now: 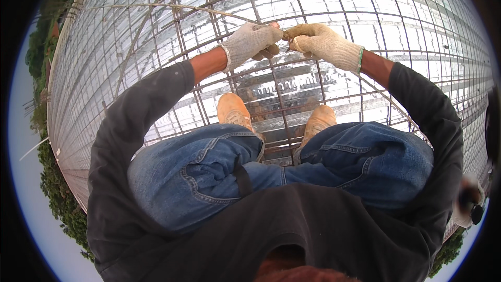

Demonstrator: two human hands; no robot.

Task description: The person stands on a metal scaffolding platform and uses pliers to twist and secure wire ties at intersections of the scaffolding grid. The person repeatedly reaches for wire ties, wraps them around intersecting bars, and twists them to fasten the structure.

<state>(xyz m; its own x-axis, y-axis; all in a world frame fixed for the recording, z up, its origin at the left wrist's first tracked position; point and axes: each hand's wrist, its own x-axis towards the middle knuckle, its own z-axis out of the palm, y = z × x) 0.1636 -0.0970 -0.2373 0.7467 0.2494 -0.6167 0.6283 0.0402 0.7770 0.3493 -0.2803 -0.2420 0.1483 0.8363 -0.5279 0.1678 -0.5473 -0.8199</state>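
1. Now, left hand and right hand meet fingertip to fingertip, both pinched shut on a tie wire.
2. Wire sits between them, just above the rebar grid.

No packages, labels, signs or screens in view.

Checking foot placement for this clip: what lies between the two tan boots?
In the head view, between the left boot and right boot run crossing bars of the rebar grid, with shiny corrugated metal decking showing beneath them.
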